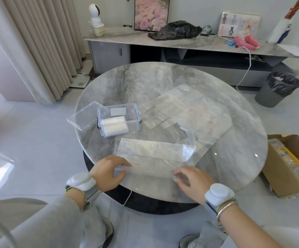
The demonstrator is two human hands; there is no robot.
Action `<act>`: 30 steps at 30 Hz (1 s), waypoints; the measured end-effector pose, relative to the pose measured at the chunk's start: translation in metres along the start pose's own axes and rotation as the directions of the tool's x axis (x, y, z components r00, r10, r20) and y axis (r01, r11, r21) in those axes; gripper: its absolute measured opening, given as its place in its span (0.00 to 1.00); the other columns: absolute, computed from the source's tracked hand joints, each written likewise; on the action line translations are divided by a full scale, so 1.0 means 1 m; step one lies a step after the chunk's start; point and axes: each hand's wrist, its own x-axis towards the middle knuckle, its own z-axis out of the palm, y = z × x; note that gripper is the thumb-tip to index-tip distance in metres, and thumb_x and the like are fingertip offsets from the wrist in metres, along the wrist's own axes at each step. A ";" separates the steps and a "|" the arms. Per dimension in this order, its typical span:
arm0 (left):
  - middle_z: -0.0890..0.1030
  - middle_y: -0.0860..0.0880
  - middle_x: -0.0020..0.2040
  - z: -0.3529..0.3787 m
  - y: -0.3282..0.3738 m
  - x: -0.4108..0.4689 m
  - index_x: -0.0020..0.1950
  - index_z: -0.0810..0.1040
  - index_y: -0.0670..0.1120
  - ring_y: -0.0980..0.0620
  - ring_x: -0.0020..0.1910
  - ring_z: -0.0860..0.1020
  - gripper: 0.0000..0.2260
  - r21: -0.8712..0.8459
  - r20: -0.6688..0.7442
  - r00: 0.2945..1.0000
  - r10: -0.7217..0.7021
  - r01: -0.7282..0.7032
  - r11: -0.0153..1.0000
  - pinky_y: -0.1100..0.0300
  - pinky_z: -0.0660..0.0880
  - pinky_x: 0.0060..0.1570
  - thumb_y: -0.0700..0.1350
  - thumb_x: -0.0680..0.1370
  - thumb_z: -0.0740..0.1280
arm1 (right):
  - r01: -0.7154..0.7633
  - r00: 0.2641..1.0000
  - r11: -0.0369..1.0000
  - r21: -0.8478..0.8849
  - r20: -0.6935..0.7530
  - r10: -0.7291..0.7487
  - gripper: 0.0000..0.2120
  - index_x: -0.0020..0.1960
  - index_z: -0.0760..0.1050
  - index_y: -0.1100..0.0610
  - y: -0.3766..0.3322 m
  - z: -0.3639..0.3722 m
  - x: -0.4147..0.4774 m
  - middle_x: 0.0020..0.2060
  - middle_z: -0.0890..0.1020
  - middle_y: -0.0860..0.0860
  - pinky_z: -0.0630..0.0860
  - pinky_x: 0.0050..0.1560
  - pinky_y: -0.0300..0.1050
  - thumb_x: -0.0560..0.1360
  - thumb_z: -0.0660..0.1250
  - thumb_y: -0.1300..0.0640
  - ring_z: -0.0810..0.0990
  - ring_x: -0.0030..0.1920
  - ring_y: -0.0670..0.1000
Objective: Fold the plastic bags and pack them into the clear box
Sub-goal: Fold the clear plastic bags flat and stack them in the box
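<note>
Plastic bag [150, 155], crinkly translucent strip, between left hand [107, 173] and right hand [193, 181]

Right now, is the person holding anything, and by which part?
Yes: a clear plastic bag on the table. The left hand pinches its near edge at the left end, the right hand at the right end.

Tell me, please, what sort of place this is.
Most likely a living room in a home: a long low sideboard with a framed flower picture on it, floor-length pleated curtains, and a round marble coffee table.
</note>
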 end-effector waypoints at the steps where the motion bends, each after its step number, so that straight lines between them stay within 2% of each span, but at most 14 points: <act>1: 0.81 0.63 0.48 -0.001 -0.002 0.002 0.53 0.80 0.60 0.62 0.50 0.77 0.16 -0.037 -0.016 0.998 -0.064 0.063 0.997 0.57 0.76 0.52 0.60 0.71 0.59 | -0.049 0.999 0.998 0.031 -0.022 0.050 0.10 0.55 0.76 0.44 0.001 -0.004 0.002 0.53 0.79 0.37 0.72 0.53 0.38 0.78 0.61 0.43 0.76 0.55 0.40; 4: 0.82 0.57 0.42 -0.007 -0.011 0.005 0.45 0.80 0.61 0.58 0.43 0.78 0.14 -0.132 -0.017 0.966 -0.257 0.253 0.958 0.56 0.77 0.48 0.66 0.68 0.62 | -0.176 0.983 0.976 0.131 -0.031 0.182 0.10 0.45 0.76 0.46 0.011 -0.009 0.009 0.42 0.80 0.39 0.73 0.46 0.39 0.75 0.65 0.41 0.79 0.46 0.42; 6: 0.83 0.54 0.40 -0.009 -0.015 0.007 0.43 0.82 0.54 0.54 0.41 0.79 0.13 -0.190 -0.006 0.939 -0.343 0.336 0.923 0.54 0.77 0.48 0.63 0.72 0.68 | -0.244 0.967 0.951 0.190 -0.021 0.252 0.11 0.42 0.76 0.48 0.019 -0.009 0.013 0.39 0.81 0.42 0.75 0.47 0.43 0.74 0.66 0.41 0.80 0.44 0.46; 9: 0.78 0.52 0.31 -0.007 -0.015 0.008 0.36 0.80 0.47 0.54 0.33 0.74 0.17 -0.225 -0.044 0.923 -0.383 0.365 0.904 0.58 0.73 0.38 0.59 0.75 0.68 | -0.310 0.943 0.917 0.250 -0.040 0.330 0.11 0.45 0.76 0.48 0.027 -0.007 0.018 0.44 0.82 0.42 0.76 0.49 0.46 0.74 0.67 0.40 0.80 0.47 0.48; 11: 0.77 0.53 0.30 -0.005 -0.016 0.009 0.34 0.79 0.49 0.56 0.32 0.72 0.17 -0.211 -0.074 0.921 -0.382 0.360 0.909 0.60 0.70 0.36 0.60 0.75 0.67 | -0.339 0.932 0.909 0.244 -0.047 0.360 0.10 0.48 0.75 0.47 0.028 -0.006 0.020 0.45 0.80 0.41 0.74 0.47 0.43 0.75 0.66 0.41 0.79 0.49 0.49; 14: 0.75 0.55 0.29 -0.001 -0.023 0.007 0.31 0.75 0.56 0.54 0.34 0.72 0.19 -0.182 -0.122 0.928 -0.351 0.327 0.927 0.59 0.68 0.36 0.68 0.73 0.62 | -0.363 0.914 0.895 0.260 -0.086 0.396 0.10 0.47 0.75 0.47 0.028 -0.004 0.022 0.43 0.79 0.42 0.70 0.41 0.41 0.74 0.67 0.42 0.78 0.47 0.49; 16: 0.76 0.55 0.34 0.002 -0.027 0.006 0.31 0.74 0.54 0.52 0.39 0.72 0.21 -0.132 -0.163 0.936 -0.313 0.294 0.947 0.58 0.71 0.41 0.69 0.73 0.61 | -0.378 0.903 0.885 0.273 -0.104 0.418 0.11 0.46 0.75 0.50 0.029 -0.002 0.024 0.42 0.79 0.42 0.67 0.35 0.39 0.75 0.67 0.42 0.77 0.43 0.48; 18: 0.78 0.56 0.42 0.005 -0.030 0.007 0.33 0.76 0.51 0.52 0.45 0.73 0.19 -0.094 -0.165 0.937 -0.308 0.295 0.951 0.57 0.72 0.46 0.64 0.74 0.66 | -0.379 0.902 0.886 0.268 -0.107 0.418 0.11 0.45 0.76 0.51 0.031 0.000 0.025 0.42 0.79 0.42 0.66 0.34 0.38 0.75 0.66 0.43 0.77 0.41 0.47; 21: 0.77 0.59 0.47 0.006 -0.031 0.007 0.33 0.78 0.50 0.53 0.51 0.71 0.13 -0.068 -0.156 0.940 -0.303 0.296 0.953 0.58 0.72 0.48 0.55 0.74 0.72 | -0.374 0.905 0.902 0.215 -0.130 0.406 0.09 0.44 0.77 0.51 0.032 0.002 0.027 0.40 0.80 0.44 0.68 0.36 0.41 0.75 0.67 0.45 0.76 0.41 0.48; 24: 0.75 0.59 0.48 0.006 -0.027 0.006 0.34 0.77 0.50 0.52 0.51 0.71 0.12 -0.020 -0.180 0.949 -0.260 0.260 0.965 0.57 0.74 0.47 0.53 0.73 0.73 | -0.353 0.921 0.930 0.108 -0.138 0.365 0.08 0.47 0.78 0.52 0.031 0.002 0.027 0.42 0.78 0.46 0.70 0.42 0.43 0.76 0.66 0.47 0.74 0.46 0.49; 26: 0.74 0.60 0.50 0.004 -0.023 0.004 0.35 0.75 0.53 0.53 0.52 0.71 0.12 0.030 -0.171 0.957 -0.236 0.245 0.969 0.56 0.75 0.47 0.58 0.72 0.71 | -0.338 0.930 0.941 0.019 -0.146 0.337 0.10 0.51 0.77 0.51 0.029 0.002 0.027 0.46 0.78 0.46 0.70 0.46 0.43 0.77 0.64 0.46 0.72 0.51 0.50; 28: 0.74 0.60 0.55 0.002 -0.020 0.003 0.37 0.74 0.56 0.54 0.55 0.71 0.13 0.090 -0.153 0.963 -0.223 0.238 0.967 0.56 0.75 0.46 0.64 0.70 0.64 | -0.341 0.931 0.940 -0.022 -0.147 0.335 0.12 0.56 0.74 0.51 0.028 0.002 0.027 0.50 0.78 0.46 0.71 0.49 0.43 0.77 0.63 0.45 0.72 0.54 0.50; 30: 0.73 0.58 0.61 0.000 -0.017 0.003 0.43 0.76 0.55 0.53 0.60 0.70 0.14 0.139 -0.148 0.962 -0.229 0.250 0.958 0.55 0.76 0.46 0.65 0.69 0.65 | -0.336 0.934 0.940 -0.054 -0.150 0.325 0.15 0.59 0.73 0.50 0.026 0.002 0.026 0.53 0.78 0.46 0.71 0.51 0.44 0.77 0.63 0.43 0.72 0.57 0.50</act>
